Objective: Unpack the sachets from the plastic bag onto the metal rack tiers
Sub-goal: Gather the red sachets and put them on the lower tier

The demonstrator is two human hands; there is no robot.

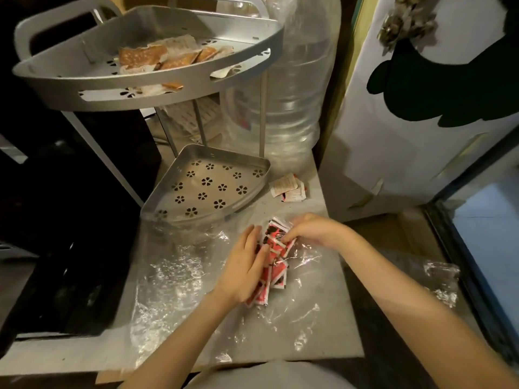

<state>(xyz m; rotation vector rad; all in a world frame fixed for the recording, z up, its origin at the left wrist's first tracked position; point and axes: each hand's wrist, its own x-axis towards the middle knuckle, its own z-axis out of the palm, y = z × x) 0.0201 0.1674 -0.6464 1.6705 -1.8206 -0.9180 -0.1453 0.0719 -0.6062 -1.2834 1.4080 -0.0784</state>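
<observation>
A heap of red and white sachets (276,249) lies on a crumpled clear plastic bag (174,273) spread over the grey counter. My left hand (244,265) presses against the heap's left side, fingers curled on the sachets. My right hand (311,230) grips the heap's upper right end. The metal rack's lower tier (209,183), with flower-shaped holes, stands bare just beyond the bag. Its upper tier (146,94) holds several orange and white sachets (163,57).
A few loose sachets (288,188) lie on the counter right of the lower tier. A big clear water bottle (295,88) stands behind the rack. A white cabinet (421,122) walls the right side, a black appliance (70,206) the left. More crumpled plastic (441,279) lies at right.
</observation>
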